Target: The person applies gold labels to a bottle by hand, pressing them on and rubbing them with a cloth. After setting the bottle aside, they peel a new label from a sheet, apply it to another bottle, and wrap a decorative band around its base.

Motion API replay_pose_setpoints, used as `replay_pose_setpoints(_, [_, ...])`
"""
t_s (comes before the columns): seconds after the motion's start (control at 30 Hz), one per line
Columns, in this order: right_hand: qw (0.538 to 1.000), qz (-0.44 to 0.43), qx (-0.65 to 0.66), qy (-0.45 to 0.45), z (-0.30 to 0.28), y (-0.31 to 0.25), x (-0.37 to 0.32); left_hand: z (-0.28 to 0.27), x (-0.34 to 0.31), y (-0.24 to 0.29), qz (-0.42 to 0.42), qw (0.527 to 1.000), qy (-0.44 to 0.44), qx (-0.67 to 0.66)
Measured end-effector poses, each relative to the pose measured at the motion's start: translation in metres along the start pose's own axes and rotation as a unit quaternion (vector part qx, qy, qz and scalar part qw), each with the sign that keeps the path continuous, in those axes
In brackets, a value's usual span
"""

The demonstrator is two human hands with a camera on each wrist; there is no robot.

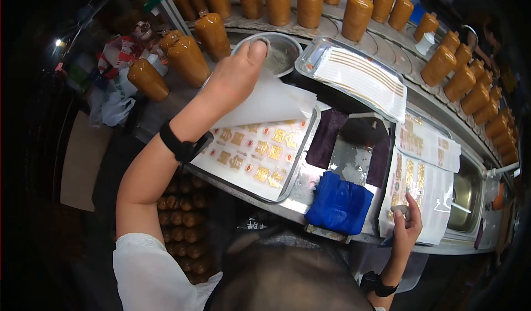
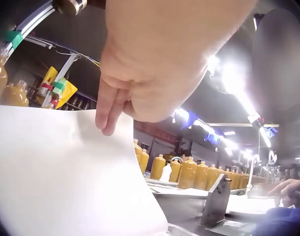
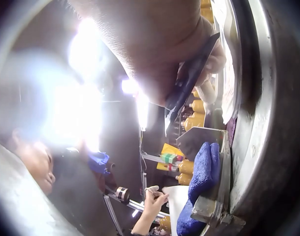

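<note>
My left hand (image 1: pixel 238 76) pinches the edge of a translucent white sheet (image 1: pixel 271 98) and holds it raised over a tray (image 1: pixel 301 161) at the left. Below the sheet lies a page of gold and red decals (image 1: pixel 257 150). In the left wrist view, the fingertips (image 2: pixel 107 129) press against the lifted sheet (image 2: pixel 66 167). My right hand (image 1: pixel 407 227) is at the near edge of the gold-lettered sheets (image 1: pixel 409 181) on the right. It grips a thin, dark, blade-like tool (image 3: pixel 189 78), partly hidden by the palm. A greyish cover (image 1: pixel 398 208) sits on one of its fingertips.
A blue cloth (image 1: pixel 340 203) lies between the work areas, near a metal stand (image 1: pixel 365 124). Behind are a metal bowl (image 1: pixel 285 51) and a tray of striped white sheets (image 1: pixel 359 81). Brown bottles (image 1: pixel 310 7) line the back; a sink (image 1: pixel 467 200) is at right.
</note>
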State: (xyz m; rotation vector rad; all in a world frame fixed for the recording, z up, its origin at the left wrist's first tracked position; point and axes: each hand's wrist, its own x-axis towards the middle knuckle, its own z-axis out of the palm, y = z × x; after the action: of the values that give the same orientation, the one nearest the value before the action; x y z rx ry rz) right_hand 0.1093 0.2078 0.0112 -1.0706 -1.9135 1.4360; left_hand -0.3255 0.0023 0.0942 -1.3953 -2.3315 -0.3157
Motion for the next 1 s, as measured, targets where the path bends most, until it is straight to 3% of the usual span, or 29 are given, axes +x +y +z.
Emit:
replay_pose_setpoints(0.03, [1.000,-0.001,0.010,-0.006,-0.004,0.004,0.002,0.000,0.006,-0.004,-0.079,0.995,-0.052,-0.030])
replay_pose_setpoints(0.13, [1.000,0.013,0.000,-0.009,-0.008,0.002,0.002,0.004,-0.010,-0.002,0.023,0.990,0.031,-0.134])
replay_pose_setpoints(0.23, [0.999,0.027,0.022,-0.006,-0.010,0.003,0.000,0.009,-0.054,-0.015,0.045,0.981,-0.163,-0.099])
replay_pose_setpoints(0.33, [1.000,0.022,0.021,-0.005,-0.009,0.003,0.004,0.014,-0.080,-0.020,0.047,0.969,-0.236,-0.061])
replay_pose_setpoints(0.43, [0.999,0.030,0.018,-0.021,-0.008,0.001,0.004,0.019,-0.085,-0.026,0.004,0.965,-0.243,-0.098])
replay_pose_setpoints(0.73, [0.999,0.030,0.037,-0.015,-0.008,0.000,-0.004,-0.021,-0.043,-0.029,0.047,0.987,-0.088,-0.122])
replay_pose_setpoints(0.87, [0.999,0.002,0.045,-0.003,-0.008,0.000,-0.007,-0.054,-0.036,-0.029,0.028,0.997,-0.038,-0.057])
replay_pose_setpoints(1.0, [0.997,-0.008,0.068,-0.025,-0.007,-0.012,-0.011,-0.092,-0.033,-0.016,-0.006,0.993,0.008,-0.119])
